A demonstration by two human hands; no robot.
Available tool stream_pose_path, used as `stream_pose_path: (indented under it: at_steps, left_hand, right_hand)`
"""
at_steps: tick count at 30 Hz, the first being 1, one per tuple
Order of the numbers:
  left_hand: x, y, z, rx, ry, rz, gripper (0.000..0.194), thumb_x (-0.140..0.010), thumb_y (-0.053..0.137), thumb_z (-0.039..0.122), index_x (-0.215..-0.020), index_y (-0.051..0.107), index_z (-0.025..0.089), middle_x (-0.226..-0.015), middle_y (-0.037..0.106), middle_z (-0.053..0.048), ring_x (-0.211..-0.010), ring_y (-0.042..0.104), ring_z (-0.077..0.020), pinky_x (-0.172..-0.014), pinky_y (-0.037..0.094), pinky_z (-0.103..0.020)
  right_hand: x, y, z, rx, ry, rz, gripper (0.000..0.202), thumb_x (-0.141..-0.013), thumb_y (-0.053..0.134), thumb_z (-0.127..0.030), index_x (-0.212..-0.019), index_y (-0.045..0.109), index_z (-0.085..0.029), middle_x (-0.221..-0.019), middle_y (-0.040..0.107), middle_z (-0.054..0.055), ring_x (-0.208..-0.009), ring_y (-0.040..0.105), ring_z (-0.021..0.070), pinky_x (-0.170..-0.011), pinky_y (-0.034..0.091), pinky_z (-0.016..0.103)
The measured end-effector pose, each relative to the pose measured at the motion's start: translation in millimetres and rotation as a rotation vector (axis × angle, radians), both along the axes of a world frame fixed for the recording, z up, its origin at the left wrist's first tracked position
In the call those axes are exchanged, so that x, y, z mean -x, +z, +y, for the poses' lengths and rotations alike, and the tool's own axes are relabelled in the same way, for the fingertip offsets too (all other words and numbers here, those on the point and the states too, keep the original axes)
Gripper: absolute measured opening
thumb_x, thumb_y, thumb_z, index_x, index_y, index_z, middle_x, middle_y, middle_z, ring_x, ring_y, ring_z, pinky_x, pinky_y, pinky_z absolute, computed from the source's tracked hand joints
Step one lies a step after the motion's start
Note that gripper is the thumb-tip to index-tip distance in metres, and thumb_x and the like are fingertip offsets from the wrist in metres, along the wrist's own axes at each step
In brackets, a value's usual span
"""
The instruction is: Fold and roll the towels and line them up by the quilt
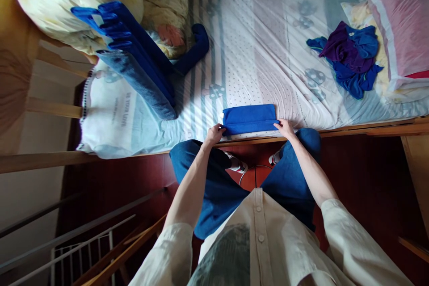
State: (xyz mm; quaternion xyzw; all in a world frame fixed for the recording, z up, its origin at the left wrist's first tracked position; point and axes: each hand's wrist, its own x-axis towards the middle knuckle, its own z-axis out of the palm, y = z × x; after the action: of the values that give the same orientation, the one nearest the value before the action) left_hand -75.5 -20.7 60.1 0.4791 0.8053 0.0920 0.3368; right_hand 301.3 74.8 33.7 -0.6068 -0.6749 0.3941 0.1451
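A blue towel (248, 115) lies folded into a flat rectangle near the front edge of the bed, with a narrow fold along its near side. A small white tag shows at its left end. My left hand (215, 134) pinches the near left corner. Across from it, my right hand (285, 128) grips the right end of the narrow fold between thumb and fingers. Both hands are low, at the mattress.
Several dark blue rolled towels (137, 47) and a grey-blue roll (140, 81) rest on the left beside a pillow (110, 103). Crumpled blue and purple cloths (348, 56) lie at the right near a pink bundle (398, 22). A wooden rail (368, 128) edges the bed.
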Motion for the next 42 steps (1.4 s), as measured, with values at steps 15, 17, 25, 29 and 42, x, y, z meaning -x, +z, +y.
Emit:
stream_pose_path:
  at_steps: [15, 17, 25, 29, 42]
  left_hand:
    - [0, -3.3, -2, 0.020, 0.022, -0.008, 0.020, -0.086, 0.063, 0.028, -0.101, 0.076, 0.021, -0.101, 0.081, -0.009, -0.094, 0.075, -0.0258, -0.086, 0.057, -0.032]
    - [0, -3.9, -2, 0.010, 0.024, -0.006, 0.020, -0.086, 0.063, 0.028, -0.101, 0.076, 0.021, -0.100, 0.081, -0.009, -0.093, 0.074, -0.0255, -0.086, 0.057, -0.031]
    - [-1, -0.8, -2, 0.040, 0.017, -0.008, 0.021, -0.088, 0.064, 0.029, -0.103, 0.076, 0.020, -0.105, 0.080, -0.010, -0.098, 0.075, -0.0269, -0.089, 0.056, -0.032]
    - [-3, 1.1, -3, 0.015, 0.004, -0.009, 0.020, -0.088, 0.064, 0.029, -0.102, 0.075, 0.020, -0.101, 0.081, -0.009, -0.098, 0.075, -0.0262, -0.088, 0.056, -0.031]
    - [-6, 6.3, -3, 0.029, -0.004, -0.004, 0.030, -0.096, 0.053, 0.030, -0.119, 0.071, 0.019, -0.107, 0.081, -0.009, -0.102, 0.075, -0.0235, -0.092, 0.055, -0.030]
  right_hand:
    - [1, 3.0, -2, -0.023, -0.077, 0.126, 0.036, -0.084, 0.076, -0.053, -0.076, 0.068, -0.019, -0.081, 0.079, 0.011, -0.080, 0.075, 0.0276, -0.079, 0.060, 0.038]
    - [1, 2.1, -2, -0.031, -0.078, 0.132, 0.037, -0.084, 0.076, -0.055, -0.077, 0.070, -0.020, -0.080, 0.079, 0.010, -0.080, 0.075, 0.0275, -0.079, 0.061, 0.038]
    - [2, 3.5, -2, -0.017, -0.066, 0.107, 0.029, -0.085, 0.076, -0.046, -0.074, 0.068, -0.021, -0.076, 0.077, 0.008, -0.074, 0.072, 0.0246, -0.076, 0.059, 0.035]
    - [3, 7.5, -2, 0.007, -0.061, 0.090, 0.022, -0.086, 0.075, -0.036, -0.074, 0.066, -0.020, -0.078, 0.077, 0.008, -0.075, 0.071, 0.0232, -0.077, 0.056, 0.032]
    - [2, 9.3, -1, -0.052, -0.014, 0.059, 0.033, -0.092, 0.063, -0.043, -0.068, 0.056, -0.022, -0.071, 0.070, 0.006, -0.071, 0.065, 0.0226, -0.075, 0.051, 0.032]
